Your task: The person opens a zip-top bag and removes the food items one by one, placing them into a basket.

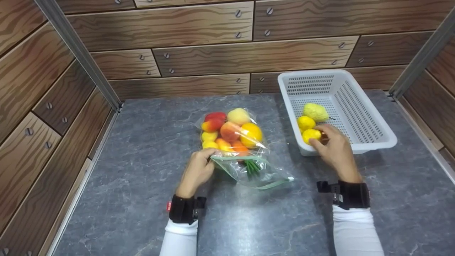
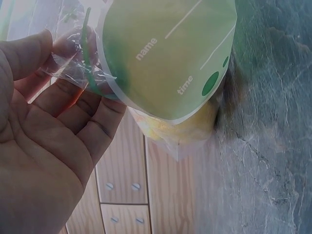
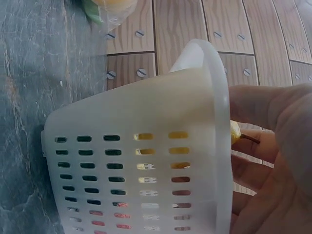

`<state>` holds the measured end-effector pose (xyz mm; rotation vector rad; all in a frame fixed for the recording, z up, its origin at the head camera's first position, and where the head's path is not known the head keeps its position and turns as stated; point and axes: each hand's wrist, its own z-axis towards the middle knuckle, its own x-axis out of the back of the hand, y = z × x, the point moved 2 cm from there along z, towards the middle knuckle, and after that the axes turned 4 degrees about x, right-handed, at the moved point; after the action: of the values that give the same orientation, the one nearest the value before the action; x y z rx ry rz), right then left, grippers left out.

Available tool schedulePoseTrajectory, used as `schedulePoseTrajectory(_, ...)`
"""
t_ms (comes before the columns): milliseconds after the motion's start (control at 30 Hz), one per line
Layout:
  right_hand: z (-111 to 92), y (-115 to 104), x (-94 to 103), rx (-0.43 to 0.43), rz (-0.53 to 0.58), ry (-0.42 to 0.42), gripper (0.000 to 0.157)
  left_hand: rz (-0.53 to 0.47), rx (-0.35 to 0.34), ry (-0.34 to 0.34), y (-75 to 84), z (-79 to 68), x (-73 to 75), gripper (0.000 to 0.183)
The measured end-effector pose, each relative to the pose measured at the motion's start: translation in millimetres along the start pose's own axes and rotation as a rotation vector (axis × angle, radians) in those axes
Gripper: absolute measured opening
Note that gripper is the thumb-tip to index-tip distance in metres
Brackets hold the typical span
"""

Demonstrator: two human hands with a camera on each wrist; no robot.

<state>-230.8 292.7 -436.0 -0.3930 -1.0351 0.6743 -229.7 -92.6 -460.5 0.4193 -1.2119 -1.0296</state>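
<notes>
A clear zip bag (image 1: 249, 167) with a green seal lies on the table, filled with several fruits such as an orange (image 1: 251, 135) and a peach (image 1: 230, 131). My left hand (image 1: 196, 170) pinches the left corner of its opening between thumb and fingers. In the left wrist view, the bag's green label (image 2: 165, 58) reads "name" and "time". Inside the white basket (image 1: 373, 145), my right hand (image 1: 336, 147) grips a lemon (image 1: 311, 136) by the near-left wall. Another lemon (image 1: 306, 123) sits just behind it, and a yellow-green pear (image 1: 315, 112) lies farther back. The basket's wall hides part of the right fingers in the right wrist view.
The basket stands at the back right on a grey marbled table (image 1: 142, 170). Wood-patterned walls (image 1: 199, 32) enclose the back and both sides, with a metal post (image 1: 85, 57) at the back left corner. Green stems (image 1: 252, 167) show near the bag's mouth.
</notes>
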Motion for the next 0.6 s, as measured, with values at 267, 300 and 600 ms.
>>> schedulePoseTrajectory(267,-0.5,1.8,-2.9,0.036,-0.044,0.000,0.025,0.003,-0.003,-0.002,-0.8,0.1,-0.7,0.033)
schedulePoseTrajectory(300,-0.5,1.7,-3.1,0.043,-0.051,-0.005,0.025,0.006,-0.004,-0.002,-0.9,0.0,-0.8,0.034)
schedulePoseTrajectory(600,0.5,0.2,-2.5,0.093,-0.073,-0.004,0.028,-0.024,-0.001,-0.003,-0.3,0.2,-1.3,0.030)
